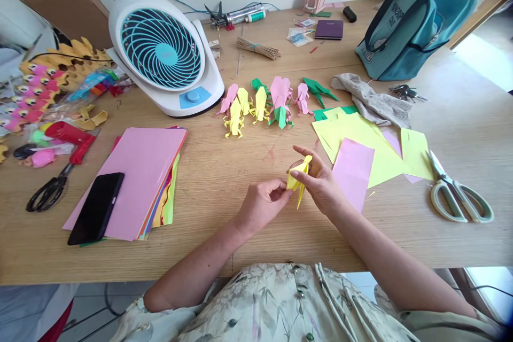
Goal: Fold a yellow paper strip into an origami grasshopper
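A small folded yellow paper figure (300,177) is held just above the wooden table (224,171) between both hands. My left hand (262,204) pinches its lower left edge with thumb and forefinger. My right hand (320,179) grips its upper right side, fingers curled round it. Beyond them stands a row of finished paper figures (264,102) in yellow, pink and green. Loose yellow and pink sheets (363,147) lie just right of my right hand.
A stack of coloured paper (140,171) with a black phone (96,207) on it lies at the left. Green-handled scissors (457,195) rest at the right, black scissors (50,189) at far left. A white and teal fan (164,53), a teal bag (409,24) and a grey cloth (371,97) stand behind.
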Motion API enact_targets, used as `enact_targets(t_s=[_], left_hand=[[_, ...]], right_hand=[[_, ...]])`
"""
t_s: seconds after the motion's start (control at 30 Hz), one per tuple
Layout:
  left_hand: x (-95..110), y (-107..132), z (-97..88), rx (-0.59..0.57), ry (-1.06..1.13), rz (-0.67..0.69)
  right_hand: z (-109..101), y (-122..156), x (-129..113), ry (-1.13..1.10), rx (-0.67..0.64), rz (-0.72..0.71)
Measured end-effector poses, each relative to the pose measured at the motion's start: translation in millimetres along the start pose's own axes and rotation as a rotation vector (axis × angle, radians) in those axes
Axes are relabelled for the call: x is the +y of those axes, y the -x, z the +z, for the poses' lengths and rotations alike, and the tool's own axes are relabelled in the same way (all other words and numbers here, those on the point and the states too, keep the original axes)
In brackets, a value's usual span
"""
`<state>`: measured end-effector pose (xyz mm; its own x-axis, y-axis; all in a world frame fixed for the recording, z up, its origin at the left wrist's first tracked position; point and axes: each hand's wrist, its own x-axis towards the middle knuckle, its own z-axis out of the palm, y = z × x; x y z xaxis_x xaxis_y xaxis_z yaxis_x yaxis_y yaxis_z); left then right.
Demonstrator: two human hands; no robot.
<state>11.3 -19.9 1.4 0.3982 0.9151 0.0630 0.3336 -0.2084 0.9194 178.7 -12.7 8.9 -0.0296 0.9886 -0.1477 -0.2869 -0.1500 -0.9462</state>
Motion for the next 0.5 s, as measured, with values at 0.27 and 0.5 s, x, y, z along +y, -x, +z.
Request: enact_targets(t_s=[0.27,0.5], left_hand=[[4.0,0.0,0.6,0.012,0.005,0.055],[4.2,-3.6,0.4,-0.042,0.321,-0.190]], right_hand=[[2.4,-0.3,2.5,-0.007,-0.047,-0.036],[4.5,0.5,6.7,0.184,0.008,-0.112]])
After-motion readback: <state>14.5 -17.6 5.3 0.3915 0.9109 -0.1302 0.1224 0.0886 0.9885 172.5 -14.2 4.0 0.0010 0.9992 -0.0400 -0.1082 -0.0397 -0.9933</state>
